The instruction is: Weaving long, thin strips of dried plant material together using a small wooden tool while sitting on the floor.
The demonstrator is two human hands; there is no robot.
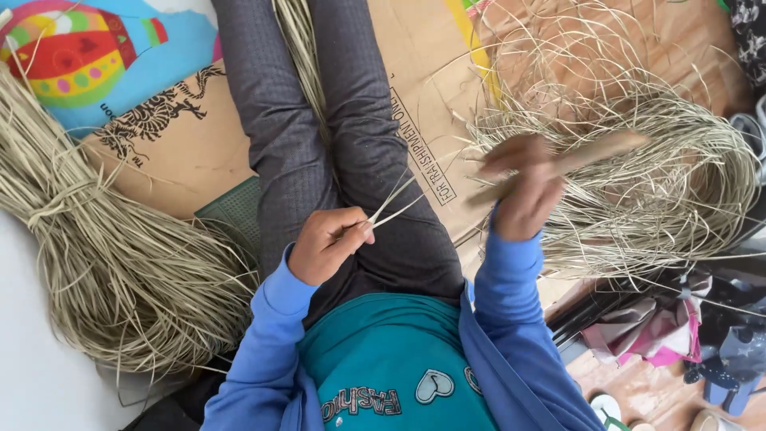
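Observation:
My left hand (329, 242) rests on my lap and pinches the end of thin pale grass strands (392, 206) that fan out toward the right. My right hand (523, 185) is raised and blurred, gripping a flat wooden stick (594, 153) that points up and to the right. Both arms wear blue sleeves. My legs in grey trousers (283, 120) stretch forward over flattened cardboard (427, 56).
A thick bundle of dried grass (104, 247) lies at the left. A loose tangle of thin grass strands (638, 183) spreads at the right. A colourful printed sheet (80, 56) lies at the top left. Cloth and small footwear (718, 351) sit at the lower right.

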